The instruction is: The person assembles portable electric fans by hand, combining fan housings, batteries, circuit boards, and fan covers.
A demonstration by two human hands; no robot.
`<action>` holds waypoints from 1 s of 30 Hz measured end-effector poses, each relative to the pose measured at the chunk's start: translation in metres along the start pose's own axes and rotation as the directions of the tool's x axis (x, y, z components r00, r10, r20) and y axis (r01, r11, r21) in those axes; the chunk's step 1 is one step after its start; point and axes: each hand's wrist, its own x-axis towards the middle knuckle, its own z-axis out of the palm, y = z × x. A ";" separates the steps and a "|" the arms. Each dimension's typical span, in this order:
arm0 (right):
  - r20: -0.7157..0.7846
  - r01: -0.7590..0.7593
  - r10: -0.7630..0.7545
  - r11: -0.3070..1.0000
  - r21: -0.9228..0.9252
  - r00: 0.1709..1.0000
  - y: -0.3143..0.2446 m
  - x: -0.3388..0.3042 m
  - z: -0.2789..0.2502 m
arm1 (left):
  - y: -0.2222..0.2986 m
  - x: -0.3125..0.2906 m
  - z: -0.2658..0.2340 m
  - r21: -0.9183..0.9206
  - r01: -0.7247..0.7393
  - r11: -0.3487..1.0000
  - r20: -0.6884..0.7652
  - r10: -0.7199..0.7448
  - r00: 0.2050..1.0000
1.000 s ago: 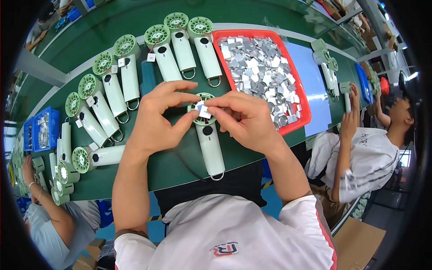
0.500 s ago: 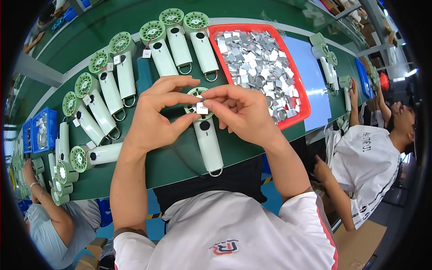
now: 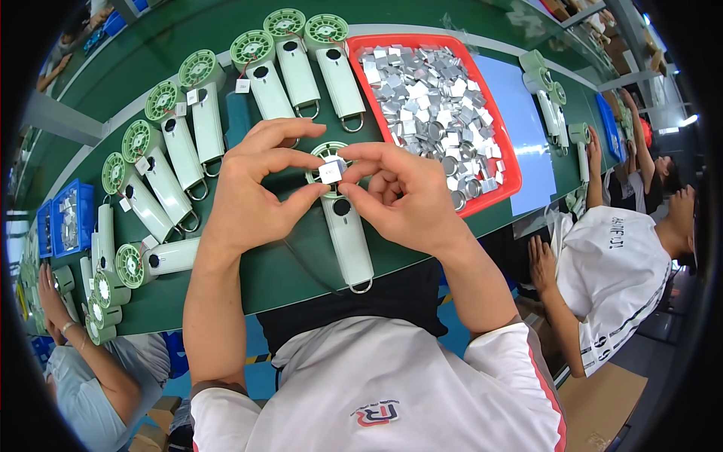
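A pale green handheld fan [image 3: 350, 245] lies upright before me, its open round head away from me and its metal loop near the table edge. Over the head is a small white-faced square piece [image 3: 330, 171]. The thumb and forefinger of my left hand [image 3: 256, 192] pinch it from the left, other fingers raised. From the right, the thumb and forefinger of my right hand [image 3: 410, 192] close on it, the remaining fingers curled. My hands partly cover the fan head [image 3: 325, 148].
To the right, a red tray [image 3: 512, 169] holds many silvery square pieces and round metal caps, beside a pale blue sheet [image 3: 520, 124]. Several more fans [image 3: 169, 173] line the green table [image 3: 263, 282] at left and back. Co-workers sit on both sides.
The square piece has shifted slightly left and turned, showing more of its white face. My right fingers have moved a little left with it. The co-worker at right has lowered an arm.
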 end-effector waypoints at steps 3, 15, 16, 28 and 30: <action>-0.001 0.026 -0.026 0.999 -0.029 1.000 -0.004 0.001 0.000 | 0.000 0.000 0.000 -0.029 0.019 0.999 -0.013 -0.020 1.000; 0.028 0.068 -0.066 0.993 -0.098 0.997 -0.002 0.003 0.000 | 0.001 0.000 0.001 0.009 -0.016 1.000 -0.016 0.016 1.000; 0.044 0.088 -0.083 0.989 -0.121 0.996 -0.001 0.003 -0.001 | 0.001 0.000 0.001 0.011 -0.019 1.000 -0.017 0.019 1.000; 0.060 -0.131 0.131 0.991 0.006 0.990 -0.011 0.000 -0.003 | 0.003 -0.001 0.002 0.056 -0.037 0.998 -0.029 0.039 0.999; 0.042 -0.133 0.133 0.991 0.004 0.990 -0.010 -0.001 0.001 | 0.003 -0.001 0.001 0.060 -0.038 0.997 -0.031 0.040 0.999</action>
